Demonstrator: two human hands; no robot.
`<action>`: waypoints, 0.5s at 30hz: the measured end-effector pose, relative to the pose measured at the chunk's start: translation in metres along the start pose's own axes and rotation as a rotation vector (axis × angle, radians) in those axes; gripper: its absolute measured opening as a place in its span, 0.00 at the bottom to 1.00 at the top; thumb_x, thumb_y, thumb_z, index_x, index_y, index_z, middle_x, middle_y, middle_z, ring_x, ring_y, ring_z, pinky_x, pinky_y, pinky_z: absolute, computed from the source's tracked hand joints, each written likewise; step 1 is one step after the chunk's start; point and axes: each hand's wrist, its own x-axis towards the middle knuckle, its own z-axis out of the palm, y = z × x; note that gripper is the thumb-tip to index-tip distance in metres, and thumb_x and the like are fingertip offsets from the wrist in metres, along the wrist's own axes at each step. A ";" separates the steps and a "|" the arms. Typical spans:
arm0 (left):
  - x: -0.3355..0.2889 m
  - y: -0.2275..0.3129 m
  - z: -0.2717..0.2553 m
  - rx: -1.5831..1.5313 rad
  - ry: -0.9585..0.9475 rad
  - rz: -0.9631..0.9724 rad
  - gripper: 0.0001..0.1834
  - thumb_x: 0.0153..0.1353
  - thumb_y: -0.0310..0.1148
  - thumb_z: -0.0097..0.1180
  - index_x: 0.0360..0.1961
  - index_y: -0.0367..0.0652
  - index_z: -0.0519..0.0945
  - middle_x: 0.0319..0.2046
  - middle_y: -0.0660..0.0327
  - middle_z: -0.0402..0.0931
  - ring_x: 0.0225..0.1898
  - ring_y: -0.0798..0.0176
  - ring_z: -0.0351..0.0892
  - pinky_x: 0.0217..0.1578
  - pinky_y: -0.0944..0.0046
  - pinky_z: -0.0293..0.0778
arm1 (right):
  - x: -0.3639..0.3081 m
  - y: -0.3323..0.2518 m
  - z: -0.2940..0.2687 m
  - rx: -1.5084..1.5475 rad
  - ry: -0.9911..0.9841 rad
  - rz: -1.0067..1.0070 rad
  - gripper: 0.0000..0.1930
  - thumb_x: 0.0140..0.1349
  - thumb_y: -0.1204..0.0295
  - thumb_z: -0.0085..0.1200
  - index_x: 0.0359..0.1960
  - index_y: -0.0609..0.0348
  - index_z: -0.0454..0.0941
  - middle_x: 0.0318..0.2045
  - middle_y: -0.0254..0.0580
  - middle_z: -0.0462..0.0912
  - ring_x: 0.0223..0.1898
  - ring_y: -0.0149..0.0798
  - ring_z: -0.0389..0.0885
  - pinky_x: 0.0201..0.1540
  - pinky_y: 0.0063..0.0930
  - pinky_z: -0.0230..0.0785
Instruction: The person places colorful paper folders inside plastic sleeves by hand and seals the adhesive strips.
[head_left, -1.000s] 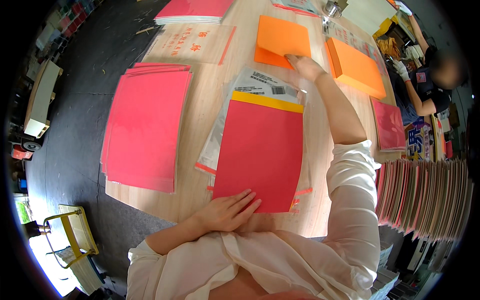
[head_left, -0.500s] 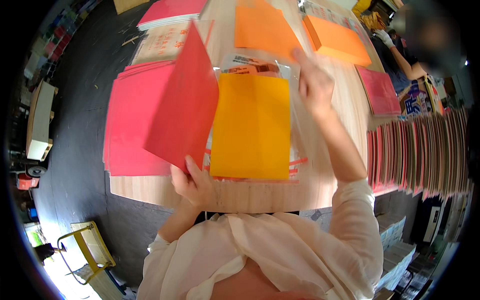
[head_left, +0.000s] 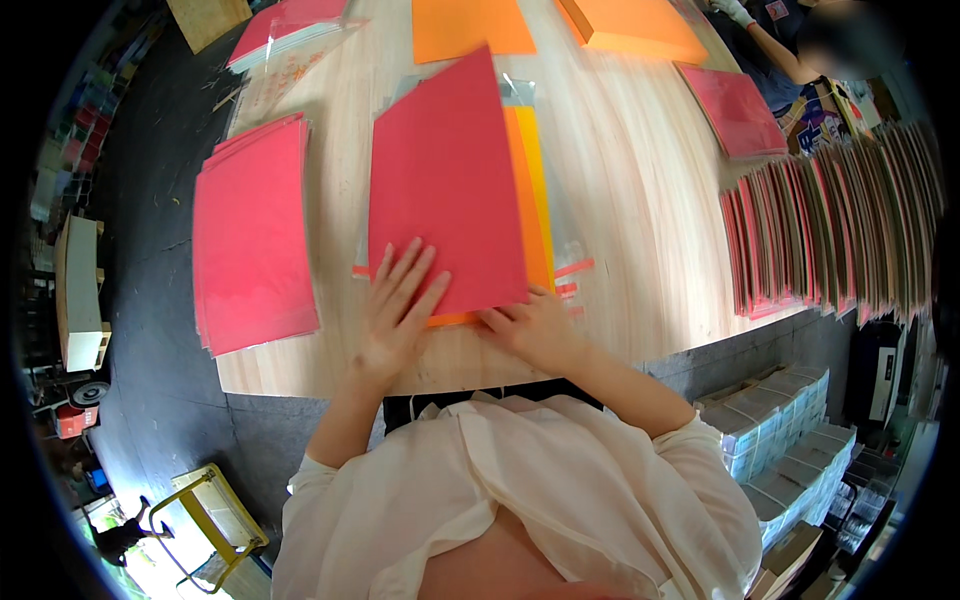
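A red sheet or folder (head_left: pixel 445 190) lies askew over an orange sheet (head_left: pixel 532 190) and a yellow sheet (head_left: pixel 541 215), its right side lifted. Under them shows a clear plastic bag (head_left: pixel 575 268) with red strips near its lower end. My left hand (head_left: pixel 395 315) rests on the lower left of the red sheet, fingers spread flat. My right hand (head_left: pixel 540 328) is at the red sheet's lower right corner, closed on its edge; some fingertips are hidden behind it.
Left lies a red folder stack (head_left: pixel 255 240). Beyond are orange sheets (head_left: pixel 470 28), an orange stack (head_left: pixel 640 35) and red items in plastic (head_left: pixel 290 30). Right are a red folder (head_left: pixel 735 110) and a long row of folders on edge (head_left: pixel 830 225). A gloved co-worker's hand (head_left: pixel 735 10) is far right.
The orange sheet from my right hand now lies over the yellow one. My left hand has brought the red sheet right, on top, and spread its fingers. My right hand has come down near me.
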 end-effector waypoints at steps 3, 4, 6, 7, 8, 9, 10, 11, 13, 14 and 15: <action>-0.015 0.001 0.019 0.105 -0.217 0.012 0.27 0.51 0.24 0.56 0.56 0.46 0.78 0.62 0.54 0.71 0.66 0.48 0.66 0.67 0.36 0.56 | -0.007 0.006 -0.023 0.440 0.049 0.452 0.07 0.60 0.72 0.58 0.37 0.60 0.82 0.40 0.42 0.84 0.45 0.38 0.83 0.50 0.34 0.74; -0.016 0.002 0.024 0.141 -0.293 0.037 0.28 0.51 0.24 0.56 0.57 0.47 0.78 0.61 0.55 0.71 0.67 0.50 0.66 0.67 0.36 0.55 | -0.010 0.017 -0.028 0.673 0.185 0.698 0.08 0.63 0.72 0.56 0.40 0.61 0.81 0.42 0.41 0.84 0.45 0.36 0.82 0.50 0.33 0.74; -0.013 0.003 0.029 0.138 -0.354 0.052 0.28 0.52 0.27 0.59 0.58 0.48 0.77 0.61 0.57 0.72 0.67 0.52 0.65 0.68 0.37 0.53 | -0.010 0.046 -0.032 1.000 0.403 0.907 0.10 0.67 0.71 0.53 0.46 0.62 0.78 0.45 0.41 0.81 0.48 0.35 0.80 0.52 0.33 0.74; -0.012 0.003 0.030 0.121 -0.378 0.052 0.27 0.54 0.28 0.59 0.58 0.48 0.77 0.61 0.57 0.71 0.67 0.52 0.65 0.69 0.37 0.52 | -0.008 0.061 -0.033 1.093 0.486 0.871 0.12 0.68 0.70 0.52 0.50 0.62 0.76 0.48 0.42 0.80 0.50 0.36 0.79 0.54 0.35 0.74; -0.011 0.003 0.031 0.107 -0.401 0.050 0.26 0.55 0.29 0.59 0.58 0.48 0.77 0.61 0.57 0.71 0.67 0.51 0.65 0.69 0.37 0.52 | -0.004 0.070 -0.034 1.187 0.567 0.829 0.14 0.70 0.69 0.51 0.53 0.63 0.74 0.50 0.43 0.78 0.52 0.37 0.78 0.55 0.37 0.74; -0.010 0.005 0.030 0.064 -0.397 0.028 0.25 0.56 0.31 0.59 0.58 0.48 0.77 0.61 0.57 0.71 0.67 0.51 0.65 0.69 0.37 0.52 | 0.000 0.073 -0.035 1.232 0.543 0.857 0.16 0.70 0.69 0.51 0.56 0.63 0.72 0.53 0.45 0.76 0.53 0.39 0.77 0.56 0.37 0.73; -0.008 0.007 0.028 0.023 -0.393 0.004 0.24 0.58 0.32 0.59 0.58 0.48 0.77 0.61 0.57 0.71 0.67 0.51 0.65 0.69 0.37 0.51 | 0.005 0.073 -0.035 1.277 0.515 0.883 0.19 0.69 0.69 0.52 0.58 0.64 0.69 0.55 0.47 0.74 0.54 0.40 0.76 0.57 0.37 0.72; -0.008 0.008 0.026 -0.018 -0.388 -0.021 0.23 0.59 0.34 0.59 0.57 0.48 0.77 0.61 0.57 0.71 0.67 0.52 0.65 0.69 0.37 0.51 | 0.009 0.072 -0.035 1.322 0.486 0.908 0.22 0.69 0.69 0.52 0.61 0.65 0.67 0.57 0.50 0.72 0.56 0.41 0.75 0.59 0.37 0.71; -0.009 0.007 0.026 -0.028 -0.398 -0.029 0.22 0.61 0.35 0.59 0.57 0.47 0.78 0.61 0.57 0.71 0.67 0.52 0.64 0.69 0.38 0.50 | 0.015 0.070 -0.032 1.351 0.518 0.924 0.23 0.69 0.68 0.53 0.62 0.64 0.65 0.60 0.52 0.68 0.57 0.42 0.74 0.58 0.37 0.71; -0.010 0.006 0.026 -0.033 -0.402 -0.035 0.22 0.61 0.36 0.59 0.57 0.47 0.78 0.61 0.57 0.71 0.67 0.52 0.64 0.70 0.38 0.49 | 0.017 0.070 -0.031 1.366 0.531 0.932 0.24 0.69 0.68 0.53 0.62 0.64 0.65 0.62 0.53 0.66 0.58 0.43 0.73 0.58 0.37 0.70; -0.009 0.006 0.025 -0.038 -0.401 -0.040 0.22 0.61 0.36 0.59 0.57 0.47 0.78 0.61 0.58 0.71 0.67 0.53 0.64 0.70 0.39 0.49 | 0.020 0.070 -0.031 1.378 0.537 0.952 0.25 0.68 0.68 0.54 0.63 0.65 0.64 0.60 0.54 0.68 0.57 0.42 0.74 0.58 0.37 0.70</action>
